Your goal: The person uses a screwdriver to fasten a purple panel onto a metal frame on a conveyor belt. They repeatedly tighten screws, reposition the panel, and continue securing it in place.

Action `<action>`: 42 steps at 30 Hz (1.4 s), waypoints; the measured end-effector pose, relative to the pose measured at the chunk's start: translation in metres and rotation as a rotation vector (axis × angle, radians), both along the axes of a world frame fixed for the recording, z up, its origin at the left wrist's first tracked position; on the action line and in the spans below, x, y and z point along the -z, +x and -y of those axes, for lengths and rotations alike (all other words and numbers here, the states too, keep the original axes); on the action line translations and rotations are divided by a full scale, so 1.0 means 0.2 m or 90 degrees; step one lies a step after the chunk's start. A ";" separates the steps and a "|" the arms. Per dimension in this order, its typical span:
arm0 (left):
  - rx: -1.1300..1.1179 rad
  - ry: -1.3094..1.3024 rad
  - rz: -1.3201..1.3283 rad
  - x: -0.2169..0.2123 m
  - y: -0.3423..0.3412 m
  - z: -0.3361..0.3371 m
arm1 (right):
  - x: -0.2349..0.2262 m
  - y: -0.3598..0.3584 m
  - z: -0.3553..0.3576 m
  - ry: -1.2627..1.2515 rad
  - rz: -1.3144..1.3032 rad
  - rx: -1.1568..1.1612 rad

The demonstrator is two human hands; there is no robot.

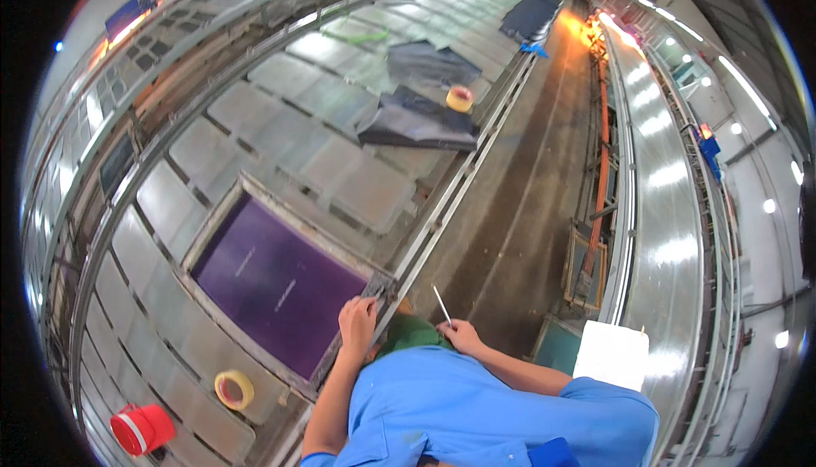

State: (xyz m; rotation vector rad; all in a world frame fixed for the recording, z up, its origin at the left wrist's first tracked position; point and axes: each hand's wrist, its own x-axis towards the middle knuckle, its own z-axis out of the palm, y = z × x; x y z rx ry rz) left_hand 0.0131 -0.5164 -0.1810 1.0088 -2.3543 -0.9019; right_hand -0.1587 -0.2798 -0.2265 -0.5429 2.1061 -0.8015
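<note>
My right hand [460, 336] grasps a slim white stick [442, 304]; my left hand [358, 322], its grip impossible to tell, is at the edge of a purple framed screen [270, 276] lying on the surface [357, 182], near a tape roll [220, 389].

Over on the table lies a shallow rectangular frame [246, 350], its border grey and scuffed, the panel inside deep purple with two small pale marks. It rests flat, one end close by the table's rail. The other piece I can see is a slim white stick [441, 302], held in the right hand [460, 336], tilted, its free end pointing up.
</note>
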 end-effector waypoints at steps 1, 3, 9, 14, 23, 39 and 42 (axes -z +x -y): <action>-0.015 0.075 0.017 -0.05 -0.03 0.01 | -0.06 0.00 0.03 0.024 0.013 0.002; 0.011 0.113 0.065 -0.04 -0.07 0.06 | -0.06 -0.01 0.02 0.011 0.021 0.016; 0.111 -0.087 0.160 0.01 -0.07 0.07 | 0.02 0.01 0.01 -0.003 0.019 0.012; 0.145 -0.266 0.158 0.11 -0.05 0.04 | 0.02 0.02 0.00 -0.001 0.010 0.010; 0.217 -0.190 0.091 0.07 -0.02 0.09 | -0.06 0.02 0.03 -0.046 -0.036 0.026; -0.017 0.285 -0.078 -0.13 0.37 -0.21 | -0.62 0.25 0.73 -0.377 0.236 -0.266; -0.176 0.185 -0.098 -0.20 0.56 -0.28 | -0.60 0.06 0.78 -0.324 -0.129 -0.397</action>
